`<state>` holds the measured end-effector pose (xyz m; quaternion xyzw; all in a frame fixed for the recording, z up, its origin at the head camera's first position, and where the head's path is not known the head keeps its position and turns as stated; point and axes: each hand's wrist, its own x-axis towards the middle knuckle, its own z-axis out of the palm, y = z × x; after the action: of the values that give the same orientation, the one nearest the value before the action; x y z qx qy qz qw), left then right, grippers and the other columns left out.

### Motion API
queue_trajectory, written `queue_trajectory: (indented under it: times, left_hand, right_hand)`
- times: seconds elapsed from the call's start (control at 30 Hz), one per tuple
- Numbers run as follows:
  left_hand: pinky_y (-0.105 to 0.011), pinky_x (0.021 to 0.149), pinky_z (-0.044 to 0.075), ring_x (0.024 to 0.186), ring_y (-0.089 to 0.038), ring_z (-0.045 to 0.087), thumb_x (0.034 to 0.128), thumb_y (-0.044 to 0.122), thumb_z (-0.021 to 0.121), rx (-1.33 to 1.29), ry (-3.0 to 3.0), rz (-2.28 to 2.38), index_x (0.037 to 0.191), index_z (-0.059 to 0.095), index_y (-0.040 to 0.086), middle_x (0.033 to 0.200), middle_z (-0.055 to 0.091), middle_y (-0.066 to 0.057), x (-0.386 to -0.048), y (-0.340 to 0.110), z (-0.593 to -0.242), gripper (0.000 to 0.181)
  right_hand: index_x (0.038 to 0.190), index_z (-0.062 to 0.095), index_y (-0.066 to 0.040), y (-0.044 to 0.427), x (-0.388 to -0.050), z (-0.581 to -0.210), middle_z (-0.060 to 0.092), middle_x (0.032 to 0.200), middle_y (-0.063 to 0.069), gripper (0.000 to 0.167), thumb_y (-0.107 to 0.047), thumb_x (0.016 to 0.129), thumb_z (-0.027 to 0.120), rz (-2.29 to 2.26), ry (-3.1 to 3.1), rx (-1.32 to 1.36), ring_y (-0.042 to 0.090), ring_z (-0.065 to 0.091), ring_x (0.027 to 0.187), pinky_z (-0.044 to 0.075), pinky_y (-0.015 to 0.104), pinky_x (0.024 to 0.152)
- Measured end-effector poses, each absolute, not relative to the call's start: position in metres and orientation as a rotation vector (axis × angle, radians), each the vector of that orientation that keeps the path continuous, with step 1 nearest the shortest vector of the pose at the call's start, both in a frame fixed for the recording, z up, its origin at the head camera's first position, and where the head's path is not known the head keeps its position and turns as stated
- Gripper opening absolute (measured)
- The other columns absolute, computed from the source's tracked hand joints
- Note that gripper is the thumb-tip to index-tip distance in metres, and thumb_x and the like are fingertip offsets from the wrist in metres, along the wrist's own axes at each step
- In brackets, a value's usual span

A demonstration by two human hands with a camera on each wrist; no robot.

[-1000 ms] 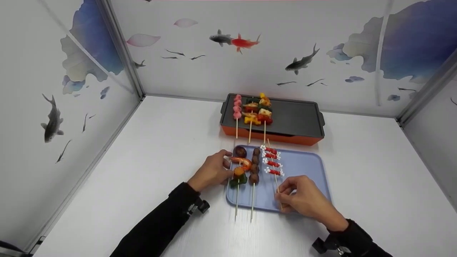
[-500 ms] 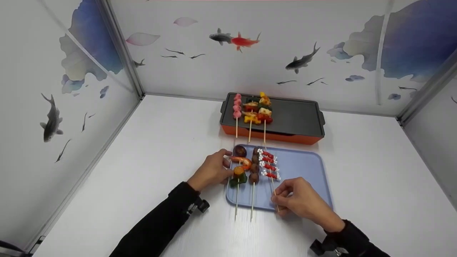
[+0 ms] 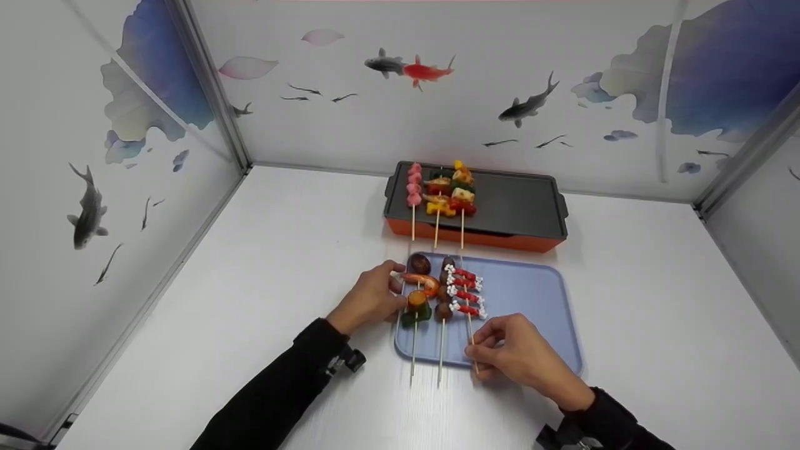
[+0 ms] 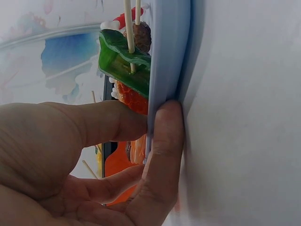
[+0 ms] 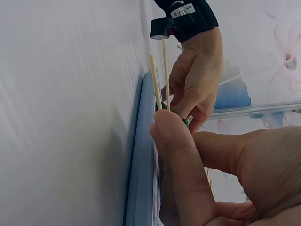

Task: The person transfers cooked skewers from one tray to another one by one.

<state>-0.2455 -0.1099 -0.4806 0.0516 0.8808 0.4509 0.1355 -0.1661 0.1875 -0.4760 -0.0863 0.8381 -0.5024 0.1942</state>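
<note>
Shifted leftward since a second ago, the red-and-white skewer (image 3: 465, 295) sits over the left-centre of the blue tray (image 3: 531, 306), its stick (image 3: 470, 326) pinched by the right hand (image 3: 515, 350), apparently for control, while the left hand (image 3: 370, 294) grips the tray's left rim (image 4: 170, 56), likely steadying it.

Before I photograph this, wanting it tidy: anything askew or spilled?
Nothing looks spilled, but the red-and-white skewer in the right fingers slants toward the brown-ball skewer, overlapping it in the head view.
</note>
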Motion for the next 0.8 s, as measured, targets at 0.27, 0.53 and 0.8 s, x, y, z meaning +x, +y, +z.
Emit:
queue_trajectory:
  times: [0.27, 0.53, 0.8]
  left_hand:
    - [-0.023, 0.063, 0.058, 0.082, -0.016, 0.067, 0.097, -0.003, 0.077, 0.133, 2.522, 1.343, 0.162, 0.058, 0.003, 0.115, 0.071, -0.012, -0.2453, -0.1101, -0.4807, 0.068]
    - [-0.023, 0.063, 0.06, 0.077, -0.015, 0.069, 0.0959, -0.004, 0.076, 0.167, 2.5, 1.386, 0.162, 0.057, 0.0, 0.113, 0.071, -0.012, -0.2441, -0.1117, -0.4813, 0.069]
    - [-0.024, 0.063, 0.062, 0.079, -0.016, 0.07, 0.0965, -0.004, 0.077, 0.154, 2.508, 1.367, 0.163, 0.058, 0.001, 0.114, 0.071, -0.013, -0.2438, -0.1116, -0.4798, 0.069]
  right_hand:
    - [0.114, 0.081, 0.003, 0.1841, -0.1656, -0.4795, 0.081, 0.094, 0.008, 0.024, -0.017, 0.103, 0.09, -1.471, 2.269, -0.188, 0.014, 0.08, 0.072, 0.066, 0.025, 0.068]
    - [0.116, 0.08, 0.003, 0.1831, -0.1644, -0.4817, 0.082, 0.095, 0.007, 0.024, -0.016, 0.104, 0.089, -1.514, 2.202, -0.152, 0.014, 0.082, 0.074, 0.07, 0.029, 0.071]
    - [0.119, 0.081, 0.004, 0.1826, -0.1648, -0.4808, 0.083, 0.098, 0.009, 0.025, -0.017, 0.106, 0.087, -1.503, 2.212, -0.193, 0.016, 0.084, 0.073, 0.071, 0.03, 0.071]
